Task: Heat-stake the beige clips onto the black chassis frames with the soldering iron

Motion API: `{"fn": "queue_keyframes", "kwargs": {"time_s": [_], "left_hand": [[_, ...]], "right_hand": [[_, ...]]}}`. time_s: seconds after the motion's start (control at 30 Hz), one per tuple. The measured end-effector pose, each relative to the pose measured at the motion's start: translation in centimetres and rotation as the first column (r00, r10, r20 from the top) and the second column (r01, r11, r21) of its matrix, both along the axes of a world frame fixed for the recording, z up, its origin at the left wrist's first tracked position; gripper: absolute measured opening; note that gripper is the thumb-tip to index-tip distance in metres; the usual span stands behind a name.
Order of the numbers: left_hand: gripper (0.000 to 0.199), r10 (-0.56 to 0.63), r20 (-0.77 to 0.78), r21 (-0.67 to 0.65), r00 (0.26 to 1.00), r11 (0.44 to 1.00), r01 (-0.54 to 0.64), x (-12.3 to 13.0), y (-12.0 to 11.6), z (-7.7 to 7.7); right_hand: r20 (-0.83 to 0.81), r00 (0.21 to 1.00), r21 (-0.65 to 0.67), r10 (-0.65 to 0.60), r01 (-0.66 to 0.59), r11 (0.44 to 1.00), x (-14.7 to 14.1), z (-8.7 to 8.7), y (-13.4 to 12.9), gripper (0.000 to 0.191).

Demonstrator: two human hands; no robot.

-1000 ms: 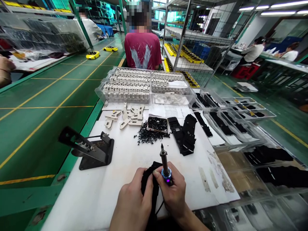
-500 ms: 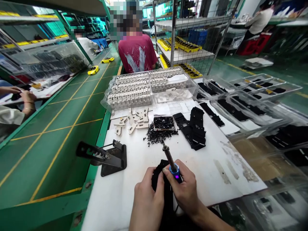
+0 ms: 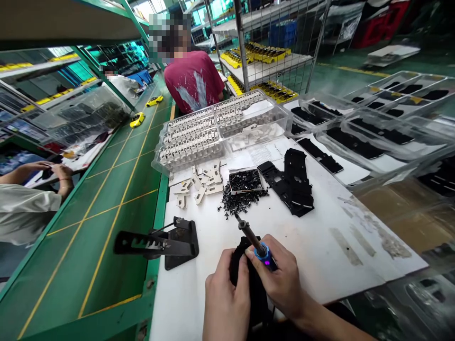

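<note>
My left hand (image 3: 229,289) grips a flat black plastic part (image 3: 254,289) near the front of the white work surface. My right hand (image 3: 286,279) is closed around the blue handle of a soldering iron (image 3: 252,237); its thumb and finger also touch the top of the black part. The iron's tip points up and away, toward a heap of tiny black pieces (image 3: 236,201). Those pieces spill around a small box (image 3: 245,182) filled with more of them. Between the hands, much of the black part is hidden.
A black metal iron stand (image 3: 179,244) stands to the left. Pale bracket-like pieces (image 3: 201,184), more black parts (image 3: 295,184) and a clear tray (image 3: 227,151) of pale pieces lie beyond. A green conveyor (image 3: 106,203) runs along the left, with co-workers nearby.
My view has turned, so the table sits a little further right and tilts. Both hands keep their hold on the black part and the soldering iron.
</note>
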State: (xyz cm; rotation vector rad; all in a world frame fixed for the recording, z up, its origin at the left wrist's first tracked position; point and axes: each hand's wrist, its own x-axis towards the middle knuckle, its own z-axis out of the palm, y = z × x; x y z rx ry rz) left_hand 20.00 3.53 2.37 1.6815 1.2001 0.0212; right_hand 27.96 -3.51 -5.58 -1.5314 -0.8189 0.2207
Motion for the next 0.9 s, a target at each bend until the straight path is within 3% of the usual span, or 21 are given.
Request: {"fn": "queue_keyframes", "kwargs": {"time_s": [0.27, 0.47, 0.53, 0.6, 0.7, 0.8, 0.9], "left_hand": [[0.033, -0.053, -0.056, 0.089, 0.997, 0.994, 0.058, 0.2, 0.2, 0.2], [0.035, -0.097, -0.001, 0.133, 0.995, 0.986, 0.096, -0.3, 0.8, -0.4], [0.035, -0.050, 0.119, 0.044, 0.992, 0.998, 0.045, -0.5, 1.3, -0.9], [0.034, 0.073, 0.271, -0.163, 0.960, 0.986, -0.029, -0.6, 1.8, -1.4], [0.039, 0.321, 0.351, -0.536, 0.880, 0.839, -0.092, -0.3, 2.3, -2.1], [0.046, 0.470, 0.357, -0.716, 0.807, 0.693, -0.087, 0.0, 2.0, -2.9], [0.041, 0.514, 0.379, -0.767, 0.769, 0.640, -0.050, 0.0, 1.5, -3.4]], "right_hand": [[-0.099, 0.992, -0.133, 0.080, -0.093, 0.987, 1.1, 1.5, -0.3, 0.016], [0.116, 0.993, -0.253, 0.036, -0.006, 0.967, 2.6, 3.3, 0.0, 0.020], [0.154, 0.988, -0.311, -0.014, 0.062, 0.948, 3.3, 3.7, 0.1, 0.022], [0.090, 0.996, -0.372, -0.026, 0.057, 0.926, 4.2, 4.0, 0.1, 0.030], [-0.222, 0.974, -0.397, 0.045, -0.132, 0.908, 5.5, 4.4, -0.1, 0.039], [-0.559, 0.810, -0.278, 0.177, -0.385, 0.880, 6.0, 4.7, -0.2, 0.044], [-0.680, 0.679, -0.144, 0.278, -0.495, 0.857, 5.7, 5.2, -0.2, 0.044]]}}
